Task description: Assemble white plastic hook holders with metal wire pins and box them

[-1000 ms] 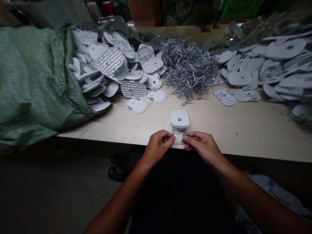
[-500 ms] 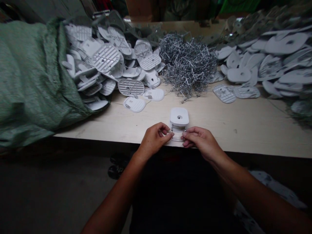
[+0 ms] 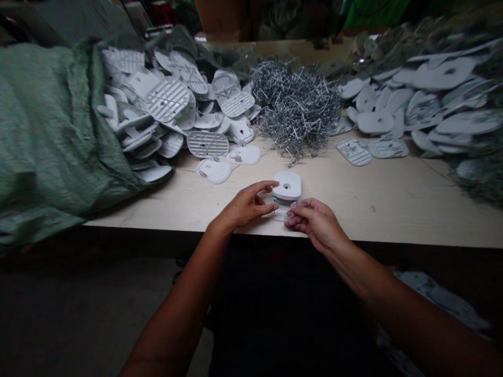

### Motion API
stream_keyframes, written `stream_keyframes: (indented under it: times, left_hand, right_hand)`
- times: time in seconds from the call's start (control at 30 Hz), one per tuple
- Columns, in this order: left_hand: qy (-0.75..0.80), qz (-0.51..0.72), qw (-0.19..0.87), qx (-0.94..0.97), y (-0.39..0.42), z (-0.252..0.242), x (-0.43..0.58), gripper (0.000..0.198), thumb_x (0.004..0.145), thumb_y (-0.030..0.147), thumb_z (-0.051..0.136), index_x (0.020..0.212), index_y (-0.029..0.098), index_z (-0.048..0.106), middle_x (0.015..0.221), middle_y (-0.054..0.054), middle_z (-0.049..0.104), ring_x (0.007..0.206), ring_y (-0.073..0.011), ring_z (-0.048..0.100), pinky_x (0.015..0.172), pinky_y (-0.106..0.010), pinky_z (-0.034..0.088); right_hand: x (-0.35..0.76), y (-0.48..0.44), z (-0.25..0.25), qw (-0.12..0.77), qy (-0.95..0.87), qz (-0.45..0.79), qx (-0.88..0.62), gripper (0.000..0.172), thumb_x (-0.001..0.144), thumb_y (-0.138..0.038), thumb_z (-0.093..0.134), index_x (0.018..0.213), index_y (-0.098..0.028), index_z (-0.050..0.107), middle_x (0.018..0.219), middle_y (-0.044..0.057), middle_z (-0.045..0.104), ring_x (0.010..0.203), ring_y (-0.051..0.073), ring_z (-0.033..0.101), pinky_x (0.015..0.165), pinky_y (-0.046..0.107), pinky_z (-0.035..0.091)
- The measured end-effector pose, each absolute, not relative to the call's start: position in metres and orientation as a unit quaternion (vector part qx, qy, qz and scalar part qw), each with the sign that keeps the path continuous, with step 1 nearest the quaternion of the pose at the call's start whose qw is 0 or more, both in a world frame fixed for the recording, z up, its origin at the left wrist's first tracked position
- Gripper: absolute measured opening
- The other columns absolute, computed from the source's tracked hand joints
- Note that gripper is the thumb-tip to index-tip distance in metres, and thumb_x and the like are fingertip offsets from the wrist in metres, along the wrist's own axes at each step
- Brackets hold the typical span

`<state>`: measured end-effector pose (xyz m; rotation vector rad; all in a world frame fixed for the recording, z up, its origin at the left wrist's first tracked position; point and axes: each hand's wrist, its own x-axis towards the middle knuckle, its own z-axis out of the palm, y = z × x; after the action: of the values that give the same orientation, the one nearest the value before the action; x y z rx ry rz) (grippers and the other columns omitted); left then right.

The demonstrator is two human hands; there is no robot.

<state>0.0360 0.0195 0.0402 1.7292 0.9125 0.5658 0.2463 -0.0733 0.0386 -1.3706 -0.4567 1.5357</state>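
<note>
White plate sits near the front edge of the bench, pin heap behind. Left hand: fingers parted, index at plate's left side, thumb lower. Right hand: fingers look pinched on a metal pin. Step reads as 2-handed pin work; next move calls for a steady plate and aligned pin.
</note>
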Motion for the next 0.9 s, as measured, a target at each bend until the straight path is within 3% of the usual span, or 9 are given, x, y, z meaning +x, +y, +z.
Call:
stream_keyframes:
  times: [0.2, 0.47, 0.63, 0.77, 0.9]
  left_hand:
    - [0.352, 0.192, 0.571, 0.717, 0.033, 0.049, 0.040, 0.057, 0.089, 0.033, 0.080, 0.143, 0.018, 0.068, 0.121, -0.010, 0.076, 0.076, -0.0140, 0.067, 0.066, -0.026, 0.053]
    - [0.347, 0.197, 0.579, 0.711, 0.037, 0.050, 0.042, 0.058, 0.088, 0.036, 0.081, 0.141, 0.018, 0.070, 0.118, -0.010, 0.077, 0.069, -0.0119, 0.064, 0.058, -0.022, 0.048]
    - [0.341, 0.192, 0.596, 0.701, 0.040, 0.047, 0.040, 0.060, 0.087, 0.039, 0.083, 0.143, 0.018, 0.069, 0.092, -0.004, 0.074, 0.065, -0.0132, 0.061, 0.055, -0.022, 0.044]
    - [0.328, 0.192, 0.630, 0.677, 0.043, 0.043, 0.039, 0.061, 0.087, 0.039, 0.084, 0.143, 0.021, 0.069, 0.097, -0.004, 0.073, 0.071, -0.0141, 0.064, 0.060, -0.024, 0.048]
    - [0.345, 0.180, 0.624, 0.678, 0.046, 0.040, 0.037, 0.065, 0.084, 0.037, 0.088, 0.144, 0.023, 0.069, 0.081, 0.000, 0.068, 0.064, -0.0130, 0.059, 0.057, -0.023, 0.045]
  right_hand:
    - [0.248, -0.067, 0.036, 0.507, -0.169, 0.651, -0.540, 0.029, 0.082, -0.022, 0.086, 0.086, -0.022, 0.058, 0.082, 0.003, 0.076, 0.066, 0.017, 0.074, 0.076, 0.036, 0.066]
    - [0.253, -0.067, 0.032, 0.509, -0.165, 0.681, -0.500, 0.031, 0.086, -0.022, 0.086, 0.083, -0.023, 0.055, 0.084, 0.002, 0.072, 0.071, 0.016, 0.073, 0.091, 0.039, 0.065]
    - [0.251, -0.067, 0.036, 0.518, -0.137, 0.689, -0.488, 0.026, 0.085, -0.015, 0.082, 0.083, -0.023, 0.058, 0.082, 0.002, 0.072, 0.071, 0.015, 0.072, 0.090, 0.037, 0.066]
    - [0.248, -0.069, 0.039, 0.516, -0.143, 0.678, -0.503, 0.024, 0.085, -0.014, 0.080, 0.085, -0.022, 0.058, 0.084, 0.003, 0.074, 0.072, 0.016, 0.073, 0.087, 0.036, 0.066]
    - [0.248, -0.071, 0.038, 0.512, -0.147, 0.676, -0.510, 0.027, 0.083, -0.016, 0.082, 0.085, -0.023, 0.056, 0.086, 0.003, 0.075, 0.072, 0.017, 0.074, 0.084, 0.037, 0.065]
